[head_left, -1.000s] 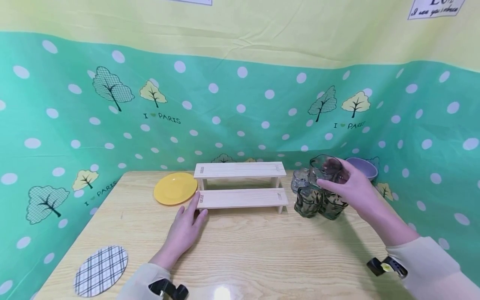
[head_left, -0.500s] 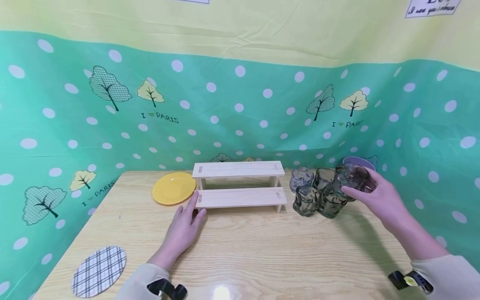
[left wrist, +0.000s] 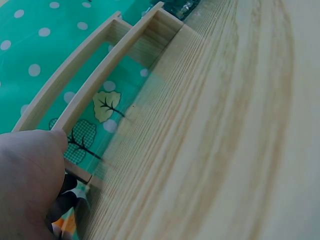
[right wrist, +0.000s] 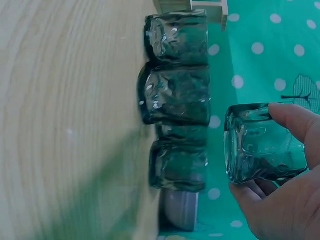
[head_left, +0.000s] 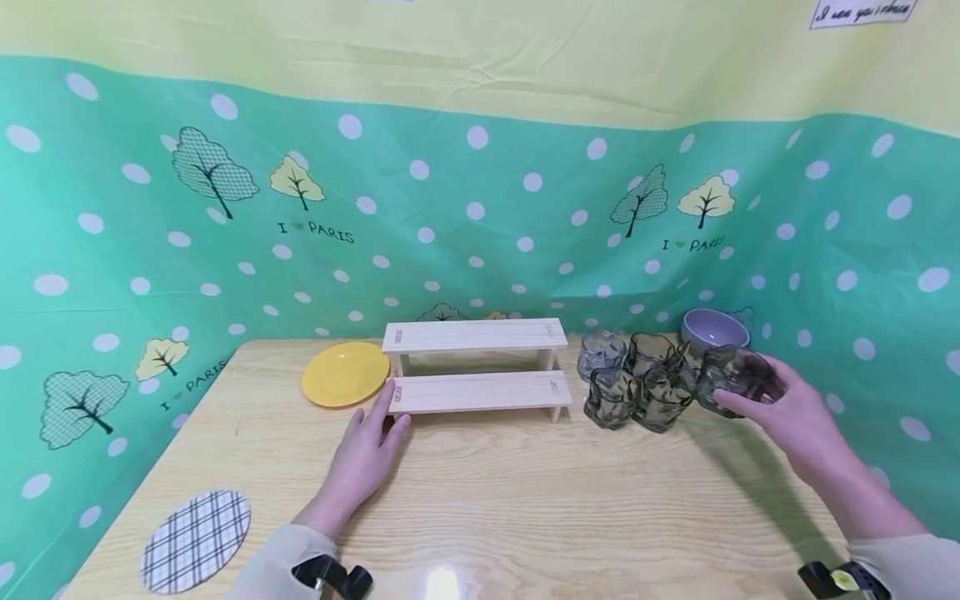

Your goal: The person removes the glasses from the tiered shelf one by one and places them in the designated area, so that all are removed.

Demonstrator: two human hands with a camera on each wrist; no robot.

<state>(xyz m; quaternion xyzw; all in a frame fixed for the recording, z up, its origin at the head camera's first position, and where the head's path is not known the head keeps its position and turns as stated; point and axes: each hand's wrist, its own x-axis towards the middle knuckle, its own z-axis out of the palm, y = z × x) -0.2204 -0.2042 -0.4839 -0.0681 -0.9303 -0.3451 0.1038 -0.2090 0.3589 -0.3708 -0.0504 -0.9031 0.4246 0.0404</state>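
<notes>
My right hand (head_left: pixel 798 412) holds a smoky, wavy-sided drinking glass (head_left: pixel 729 372) between thumb and fingers. In the right wrist view this glass (right wrist: pixel 257 145) is raised off the table, apart from the others. Several similar glasses (head_left: pixel 611 396) stand close together just left of it, right of a pale two-step wooden shelf (head_left: pixel 480 392). My left hand (head_left: pixel 363 458) lies at the shelf's left end, index finger extended against the lower step and thumb spread. Seen from the left wrist, the thumb (left wrist: pixel 35 155) overlaps the end of the shelf board.
Behind the raised glass stands a purple bowl (head_left: pixel 716 329). A yellow plate (head_left: pixel 347 375) lies left of the shelf. Nearer on the left is a round checked mat (head_left: pixel 197 542). A green dotted cloth (head_left: pixel 480 192) hangs along the table's back and sides.
My right hand has carried the glass rightward and lower, from over the other glasses to their right side. The purple bowl shows more fully. My left hand stays at the shelf.
</notes>
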